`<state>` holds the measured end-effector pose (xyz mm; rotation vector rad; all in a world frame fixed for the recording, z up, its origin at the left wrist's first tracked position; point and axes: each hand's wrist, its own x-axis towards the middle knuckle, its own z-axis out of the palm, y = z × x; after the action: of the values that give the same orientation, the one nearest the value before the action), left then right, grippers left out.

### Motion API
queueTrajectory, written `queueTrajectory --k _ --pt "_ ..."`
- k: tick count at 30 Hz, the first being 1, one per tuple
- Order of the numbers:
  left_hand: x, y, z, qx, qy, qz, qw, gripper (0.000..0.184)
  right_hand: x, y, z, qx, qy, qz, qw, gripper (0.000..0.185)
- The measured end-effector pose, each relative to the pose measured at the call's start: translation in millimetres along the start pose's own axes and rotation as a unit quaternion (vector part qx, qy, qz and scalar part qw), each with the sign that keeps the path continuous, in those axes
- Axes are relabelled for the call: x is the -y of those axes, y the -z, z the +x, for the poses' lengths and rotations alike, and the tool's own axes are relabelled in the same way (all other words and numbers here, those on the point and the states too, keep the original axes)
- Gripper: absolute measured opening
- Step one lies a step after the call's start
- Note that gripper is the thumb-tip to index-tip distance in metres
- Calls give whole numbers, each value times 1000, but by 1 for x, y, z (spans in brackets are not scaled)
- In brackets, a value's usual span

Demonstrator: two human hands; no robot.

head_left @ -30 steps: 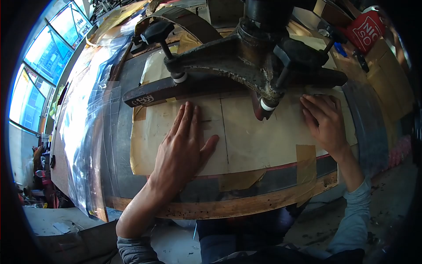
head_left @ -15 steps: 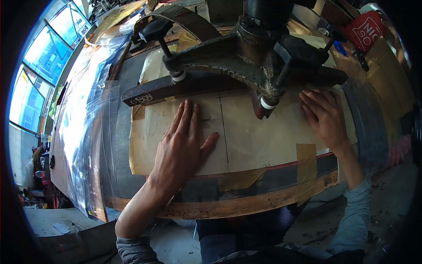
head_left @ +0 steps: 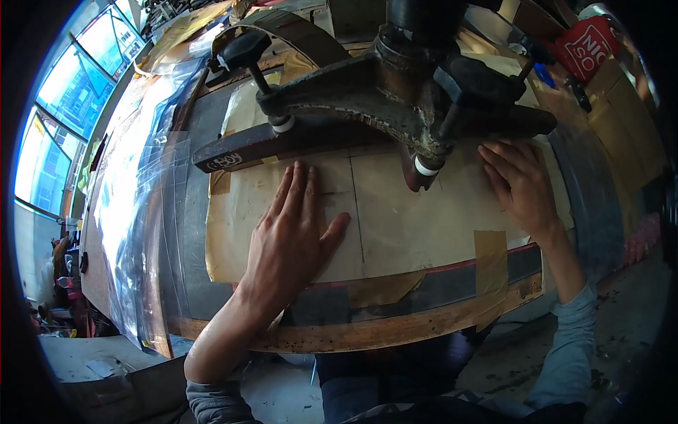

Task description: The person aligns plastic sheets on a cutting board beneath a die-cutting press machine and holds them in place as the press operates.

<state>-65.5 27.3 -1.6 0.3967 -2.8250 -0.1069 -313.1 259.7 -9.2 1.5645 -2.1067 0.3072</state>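
My left hand (head_left: 288, 237) lies flat on a pale cream sheet (head_left: 402, 226), with its fingers stretched forward and the thumb out to the side. Its fingertips end just short of a dark metal bar (head_left: 233, 157) that runs across the sheet. On the right side of the sheet rests my right hand (head_left: 520, 185), its fingers loosely extended and the thumb a little apart. Those fingertips are close to the bar's right part; whether they touch it I cannot tell. Above stands a heavy dark press head (head_left: 353, 95) with arms, black knobs and white rings.
Brown tape (head_left: 491, 265) crosses the front edge of the board, above a wooden edge strip (head_left: 367, 333). Clear plastic sheets (head_left: 152, 233) hang over the left side. A red box (head_left: 586, 56) and cardboard (head_left: 625, 134) sit at the right, and windows (head_left: 67, 113) at far left.
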Motion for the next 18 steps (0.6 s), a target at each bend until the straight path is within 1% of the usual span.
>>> queueTrajectory --k 16,18 --pt "-1 0 0 6 4 -5 1000 66 0 0 3 1 -4 26 1000 28" --pt "-1 -1 0 -9 3 -12 1000 63 0 0 3 3 -9 35 999 27"
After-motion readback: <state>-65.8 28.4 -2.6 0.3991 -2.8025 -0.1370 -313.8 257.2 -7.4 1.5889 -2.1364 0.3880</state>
